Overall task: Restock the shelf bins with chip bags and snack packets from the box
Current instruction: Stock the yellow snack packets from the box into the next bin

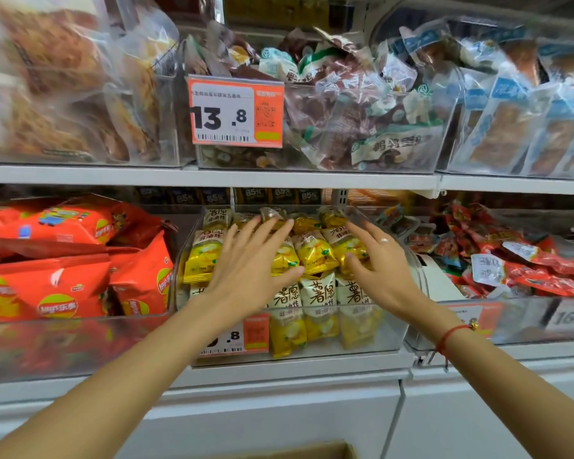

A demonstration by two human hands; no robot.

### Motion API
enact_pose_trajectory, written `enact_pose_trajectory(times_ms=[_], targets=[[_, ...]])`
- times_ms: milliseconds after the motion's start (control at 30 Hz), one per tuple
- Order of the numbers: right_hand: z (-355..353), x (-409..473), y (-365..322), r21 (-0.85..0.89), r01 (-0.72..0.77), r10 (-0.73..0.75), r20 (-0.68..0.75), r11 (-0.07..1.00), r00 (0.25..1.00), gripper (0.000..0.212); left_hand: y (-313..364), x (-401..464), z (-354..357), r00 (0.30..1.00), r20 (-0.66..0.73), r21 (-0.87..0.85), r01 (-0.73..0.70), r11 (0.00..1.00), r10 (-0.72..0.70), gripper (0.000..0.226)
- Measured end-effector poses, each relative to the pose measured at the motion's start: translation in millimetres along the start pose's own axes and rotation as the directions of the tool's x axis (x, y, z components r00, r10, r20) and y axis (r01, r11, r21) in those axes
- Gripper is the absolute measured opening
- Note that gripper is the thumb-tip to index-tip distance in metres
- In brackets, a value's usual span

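My left hand point(252, 260) & right hand point(383, 260), fingers spread flat on small yellow-white crinkly foil chip bags point(315, 253); light, puffy, crushable, so I'd grip by edges.

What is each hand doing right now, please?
Left hand: open, fingers spread flat on the yellow snack packets.
Right hand: open, fingers resting on the same packets.

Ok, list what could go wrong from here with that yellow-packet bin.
1. The yellow packets are heaped near the top of the clear bin; pressing with the left hand and right hand could tip some over the front.
2. Pressing down may crush the chips.
3. The bin looks full, so more packets may not fit.
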State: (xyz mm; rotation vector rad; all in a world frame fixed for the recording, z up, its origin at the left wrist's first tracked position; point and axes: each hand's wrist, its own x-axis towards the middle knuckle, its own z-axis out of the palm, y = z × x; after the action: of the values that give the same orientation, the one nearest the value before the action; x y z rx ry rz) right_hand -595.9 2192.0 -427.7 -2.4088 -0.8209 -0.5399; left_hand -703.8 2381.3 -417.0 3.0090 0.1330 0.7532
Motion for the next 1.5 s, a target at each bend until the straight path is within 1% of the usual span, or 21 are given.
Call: enact_pose_trajectory(times_ms=[67,100,200,267,400,500,600,700,800,833,900,967,1033,1100,1167,1233,1267,1333,1400,1467,1500], targets=[[0,-3,-5,-0.108,0.114,-0.126,-0.108,0.988,0.986,0.045,-24,-18,-8,0.998,0.003,0.069,0.057,0.996,-0.057,0.072],[2,-3,-11,-0.156,0.151,-0.167,-0.099,0.976,0.981,0.045,-34,-24,-11,0.996,0.035,0.100,0.073,0.992,-0.077,0.070],[20,4,-32,-0.284,0.224,-0.206,0.092,0.932,0.974,0.060,-45,-27,-7,0.984,0.148,0.126,0.081,0.989,-0.100,0.065],[27,9,-36,-0.356,0.251,-0.205,0.165,0.900,0.965,0.066,-39,-22,-1,0.982,0.165,0.137,0.072,0.988,-0.095,0.062],[26,13,-21,-0.324,0.181,-0.148,0.123,0.928,0.981,0.065,-30,-20,7,0.983,0.164,0.176,0.055,0.983,-0.084,0.058],[32,8,-21,-0.322,0.178,-0.130,0.167,0.930,0.977,0.066,-32,-18,7,0.971,0.217,0.152,0.066,0.986,-0.099,0.054],[27,14,-33,-0.307,0.153,-0.097,0.190,0.939,0.977,0.054,-34,-11,-1,0.957,0.258,0.080,0.114,0.990,-0.131,0.055],[26,15,-39,-0.319,0.141,-0.098,0.147,0.937,0.984,0.049,-34,-10,0,0.971,0.217,0.100,0.081,0.992,-0.101,0.055],[26,11,-39,-0.334,0.142,-0.058,0.251,0.932,0.966,0.048,-37,-12,5,0.968,0.241,0.118,0.040,0.992,-0.068,0.053],[24,10,-40,-0.324,0.145,-0.062,0.254,0.935,0.965,0.048,-38,-13,5,0.967,0.246,0.106,0.043,0.993,-0.068,0.054],[16,5,-45,-0.292,0.188,-0.139,0.179,0.938,0.974,0.045,-37,-18,0,0.984,0.174,0.049,0.038,0.998,-0.046,0.054],[11,-15,-54,-0.221,0.271,-0.269,0.039,0.937,0.962,0.042,-31,-36,-7,0.998,-0.060,-0.058,-0.012,0.998,0.008,0.050],[13,-54,-60,-0.090,0.337,-0.341,-0.034,0.937,0.940,0.036,-22,-75,-10,0.968,-0.252,-0.192,-0.037,0.981,-0.013,0.038],[25,-100,-61,-0.008,0.374,-0.374,0.009,0.927,0.927,0.029,-14,-125,1,0.955,-0.281,-0.305,0.007,0.952,-0.097,0.024],[42,-138,-57,-0.001,0.418,-0.415,0.097,0.909,0.904,0.024,-11,-174,26,0.966,-0.180,-0.399,0.102,0.912,-0.186,0.016],[60,-165,-50,-0.073,0.506,-0.483,0.211,0.859,0.850,0.022,-12,-215,57,0.966,0.041,-0.450,0.245,0.859,-0.254,0.014],[69,-176,-47,-0.081,0.527,-0.480,0.315,0.846,0.819,0.023,-14,-234,76,0.950,0.169,-0.436,0.312,0.844,-0.264,0.015],[89,-201,-45,-0.027,0.474,-0.367,0.595,0.880,0.715,0.027,-16,-266,112,0.885,0.399,-0.387,0.400,0.831,-0.240,0.017],[114,-230,-37,-0.007,0.329,-0.174,0.837,0.944,0.519,0.033,-15,-293,150,0.787,0.595,-0.396,0.464,0.793,-0.163,0.020],[140,-263,-27,-0.077,0.246,-0.006,0.948,0.966,0.318,0.036,-10,-316,187,0.661,0.748,-0.409,0.533,0.741,-0.063,0.023],[152,-279,-21,-0.097,0.260,0.030,0.967,0.961,0.253,0.036,-6,-329,205,0.595,0.804,-0.398,0.547,0.737,-0.007,0.026]])
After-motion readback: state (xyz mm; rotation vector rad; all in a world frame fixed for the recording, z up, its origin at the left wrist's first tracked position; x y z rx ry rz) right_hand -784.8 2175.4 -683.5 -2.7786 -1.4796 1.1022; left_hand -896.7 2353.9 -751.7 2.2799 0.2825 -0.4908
